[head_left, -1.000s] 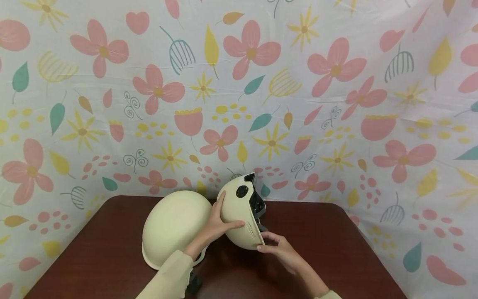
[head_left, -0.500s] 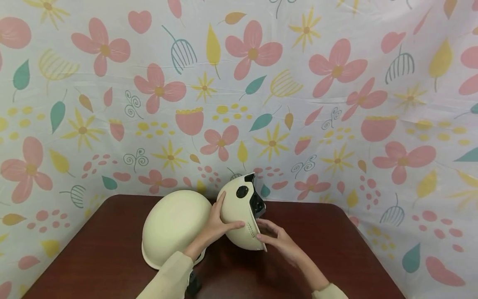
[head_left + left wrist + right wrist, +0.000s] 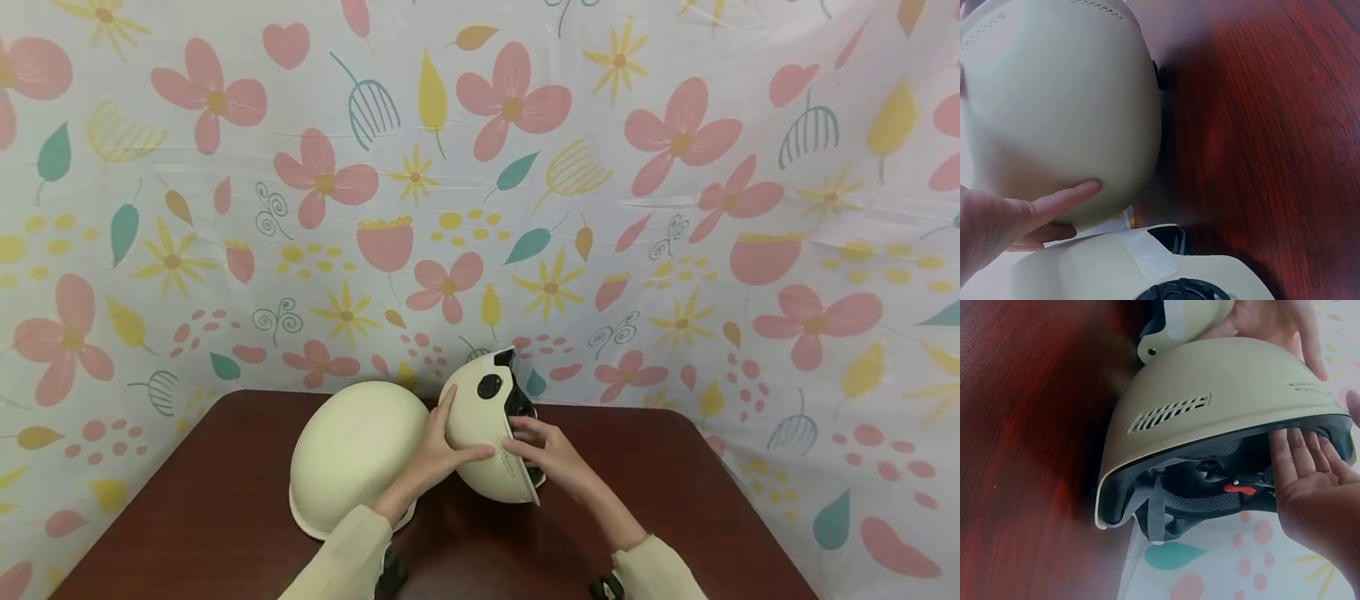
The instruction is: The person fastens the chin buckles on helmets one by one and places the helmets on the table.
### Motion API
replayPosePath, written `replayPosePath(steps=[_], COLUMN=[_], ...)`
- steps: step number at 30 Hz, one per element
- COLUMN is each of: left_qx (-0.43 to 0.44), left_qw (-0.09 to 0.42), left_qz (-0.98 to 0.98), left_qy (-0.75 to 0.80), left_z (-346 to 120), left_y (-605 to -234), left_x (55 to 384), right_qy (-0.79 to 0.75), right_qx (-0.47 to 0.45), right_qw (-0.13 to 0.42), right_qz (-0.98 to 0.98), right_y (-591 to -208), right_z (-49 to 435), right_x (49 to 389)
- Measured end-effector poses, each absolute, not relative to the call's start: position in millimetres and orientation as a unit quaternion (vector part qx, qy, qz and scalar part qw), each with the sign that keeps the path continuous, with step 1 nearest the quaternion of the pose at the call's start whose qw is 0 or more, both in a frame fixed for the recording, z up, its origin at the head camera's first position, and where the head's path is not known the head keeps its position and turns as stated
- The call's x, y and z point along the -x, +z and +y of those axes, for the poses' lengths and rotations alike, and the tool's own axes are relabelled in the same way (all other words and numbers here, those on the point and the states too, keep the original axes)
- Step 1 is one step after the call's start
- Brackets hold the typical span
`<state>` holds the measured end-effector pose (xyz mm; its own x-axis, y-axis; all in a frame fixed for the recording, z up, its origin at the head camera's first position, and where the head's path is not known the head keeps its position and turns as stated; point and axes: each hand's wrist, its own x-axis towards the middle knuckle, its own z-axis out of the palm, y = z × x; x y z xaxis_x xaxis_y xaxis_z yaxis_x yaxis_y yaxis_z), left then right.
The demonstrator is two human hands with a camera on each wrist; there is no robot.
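One helmet (image 3: 476,425); rim (image 3: 1210,441) apparently within right grip (image 3: 551,454)

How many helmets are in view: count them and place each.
2: the tilted helmet between left hand and right hand; the other helmet on the table to its left.

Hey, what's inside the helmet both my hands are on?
Inside the helmet are dark padding, a grey strap, a red clip and fingers of the right hand. That hand and the rim hide the rest.
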<state>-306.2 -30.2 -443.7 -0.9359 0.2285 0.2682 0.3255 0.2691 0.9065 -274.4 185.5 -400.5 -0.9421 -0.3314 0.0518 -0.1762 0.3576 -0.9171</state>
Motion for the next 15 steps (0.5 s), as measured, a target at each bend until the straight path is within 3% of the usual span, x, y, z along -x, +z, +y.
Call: replayPosePath(steps=[15], left_qx=[0.181], left_qw=[0.027], left_qz=[-0.784], left_qy=[-0.593], left_z=[-36.4], left_y=[-443.1], left_x=[305.8], right_qy=[-0.588], right_qx=[0.17], right_qw=[0.081], right_qz=[0.786], right_y=[-401.2], right_z=[183.4], right_x=[274.4])
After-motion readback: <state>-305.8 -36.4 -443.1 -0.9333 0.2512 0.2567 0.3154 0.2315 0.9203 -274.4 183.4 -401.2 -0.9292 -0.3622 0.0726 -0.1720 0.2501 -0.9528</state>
